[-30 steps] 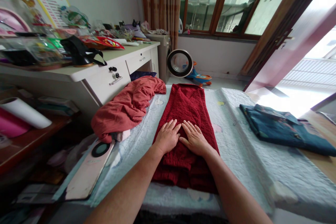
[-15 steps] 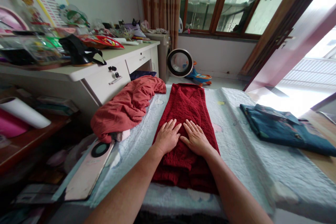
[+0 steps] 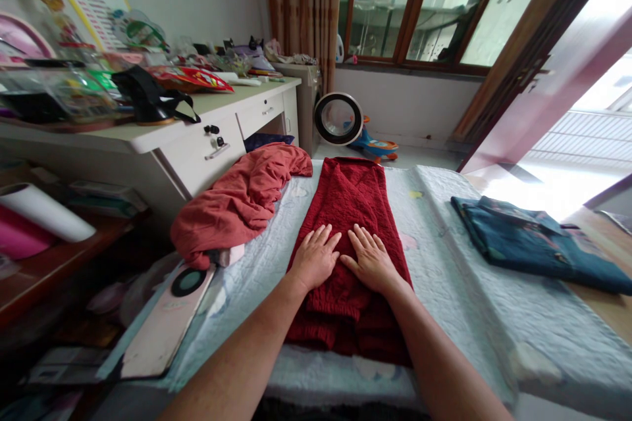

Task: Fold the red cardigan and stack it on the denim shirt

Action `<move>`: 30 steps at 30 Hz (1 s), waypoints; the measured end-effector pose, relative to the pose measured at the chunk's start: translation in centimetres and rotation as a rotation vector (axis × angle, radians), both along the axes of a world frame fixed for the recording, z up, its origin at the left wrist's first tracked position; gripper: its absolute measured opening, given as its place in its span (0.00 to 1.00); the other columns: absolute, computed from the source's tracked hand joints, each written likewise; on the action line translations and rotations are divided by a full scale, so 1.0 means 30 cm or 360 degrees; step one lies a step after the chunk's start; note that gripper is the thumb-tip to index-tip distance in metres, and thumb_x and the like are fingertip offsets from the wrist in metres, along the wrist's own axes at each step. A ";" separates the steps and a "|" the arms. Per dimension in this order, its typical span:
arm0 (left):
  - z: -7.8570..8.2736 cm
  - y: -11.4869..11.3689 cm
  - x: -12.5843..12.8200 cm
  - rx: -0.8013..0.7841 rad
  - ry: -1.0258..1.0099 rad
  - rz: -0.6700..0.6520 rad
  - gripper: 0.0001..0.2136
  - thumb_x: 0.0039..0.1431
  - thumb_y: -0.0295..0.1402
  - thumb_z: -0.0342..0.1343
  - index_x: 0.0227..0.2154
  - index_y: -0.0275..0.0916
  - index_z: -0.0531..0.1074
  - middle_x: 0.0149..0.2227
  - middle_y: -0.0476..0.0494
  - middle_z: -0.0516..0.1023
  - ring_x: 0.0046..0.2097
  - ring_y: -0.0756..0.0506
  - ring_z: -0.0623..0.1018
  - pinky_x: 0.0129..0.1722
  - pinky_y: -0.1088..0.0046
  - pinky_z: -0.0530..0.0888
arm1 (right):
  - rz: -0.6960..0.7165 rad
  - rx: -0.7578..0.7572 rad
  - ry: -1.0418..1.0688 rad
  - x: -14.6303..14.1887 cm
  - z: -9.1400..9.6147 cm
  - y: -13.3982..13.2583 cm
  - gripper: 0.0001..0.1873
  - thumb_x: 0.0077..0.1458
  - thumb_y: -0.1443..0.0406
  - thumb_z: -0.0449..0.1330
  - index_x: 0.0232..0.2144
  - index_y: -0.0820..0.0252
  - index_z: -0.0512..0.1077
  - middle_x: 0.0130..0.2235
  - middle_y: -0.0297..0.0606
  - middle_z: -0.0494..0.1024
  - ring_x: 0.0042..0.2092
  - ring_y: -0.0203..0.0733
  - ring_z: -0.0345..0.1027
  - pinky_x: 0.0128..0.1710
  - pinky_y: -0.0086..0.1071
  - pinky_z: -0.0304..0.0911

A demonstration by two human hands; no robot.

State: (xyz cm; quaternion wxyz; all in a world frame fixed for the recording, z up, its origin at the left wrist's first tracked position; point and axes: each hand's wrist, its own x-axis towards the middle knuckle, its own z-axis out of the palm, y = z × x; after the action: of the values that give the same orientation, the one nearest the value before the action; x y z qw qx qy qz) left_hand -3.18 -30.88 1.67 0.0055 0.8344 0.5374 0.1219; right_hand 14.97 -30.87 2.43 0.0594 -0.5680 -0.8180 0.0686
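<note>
Dark-red garment (image 3: 353, 200) is laid on the quilted cover (image 3: 444, 316) and touched by the left hand (image 3: 316, 260) and right hand (image 3: 374, 264), both opened flat, nothing gripped; crumpled coral cloth (image 3: 237, 204) is seen at its ten o'clock, folded blue garment (image 3: 538, 247) at three.

Between the left hand (image 3: 316, 262) and the right hand (image 3: 371, 263), only a narrow gap over the folded dark-red textured cloth garment (image 3: 353, 197). Ahead of both hands, open above the garment's far half. To the right, passable over a broad strip of pale-blue quilted cloth (image 3: 434, 256), up to a folded dark-blue garment (image 3: 536, 243). To the left, a slimmer strip, hemmed in by a crumpled coral-red cloth (image 3: 237, 200) and, nearer, a long flat pale-pink board (image 3: 160, 329); farther left and ahead, barred by a boxy off-white desk (image 3: 190, 161).
</note>
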 end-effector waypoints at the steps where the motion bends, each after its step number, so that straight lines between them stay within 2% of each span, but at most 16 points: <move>1: 0.001 0.000 0.000 -0.0001 0.0005 0.0003 0.23 0.65 0.38 0.49 0.62 0.42 0.60 0.66 0.37 0.58 0.67 0.38 0.58 0.64 0.56 0.58 | -0.0005 0.0001 -0.0005 0.000 0.000 0.000 0.39 0.62 0.44 0.44 0.67 0.60 0.50 0.70 0.43 0.44 0.70 0.47 0.38 0.67 0.46 0.36; 30: 0.010 -0.003 0.001 -0.0017 0.0019 0.0003 0.23 0.65 0.38 0.49 0.63 0.42 0.59 0.67 0.37 0.58 0.67 0.39 0.58 0.64 0.56 0.57 | -0.0217 0.0061 -0.0051 0.024 -0.018 0.013 0.40 0.62 0.43 0.43 0.67 0.60 0.51 0.69 0.44 0.46 0.69 0.48 0.38 0.66 0.49 0.32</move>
State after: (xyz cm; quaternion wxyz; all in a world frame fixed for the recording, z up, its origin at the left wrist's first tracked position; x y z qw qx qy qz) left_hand -3.14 -30.96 1.97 0.0068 0.8346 0.5389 0.1140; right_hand 15.69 -30.49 1.90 0.0616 -0.6224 -0.7793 0.0396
